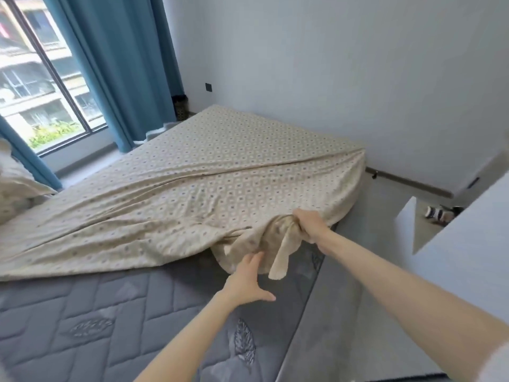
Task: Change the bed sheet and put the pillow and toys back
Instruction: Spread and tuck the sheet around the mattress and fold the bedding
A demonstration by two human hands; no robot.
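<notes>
Head view: we were at the sheet step, though whether the sheet [192, 172] was coming off or going on we could not tell. It was beige with a small dotted check, and it covered the far part of the bed from about 9 o'clock round to 1 o'clock, creased in long diagonal folds. The near grey quilted mattress [110, 312] lay bare at 6 to 8 o'clock. Our right hand [309, 224], near 3 o'clock of centre, had its fingers closed round a bunched corner of the sheet, a loose tail hanging from the fist. Our left hand [248, 282], just below it, had fingers spread wide, touching the sheet's hem and gripping nothing. We judged the next move needed the left hand to take the hem too. A pillow [16, 186] sat at 9 o'clock, off by the window.
</notes>
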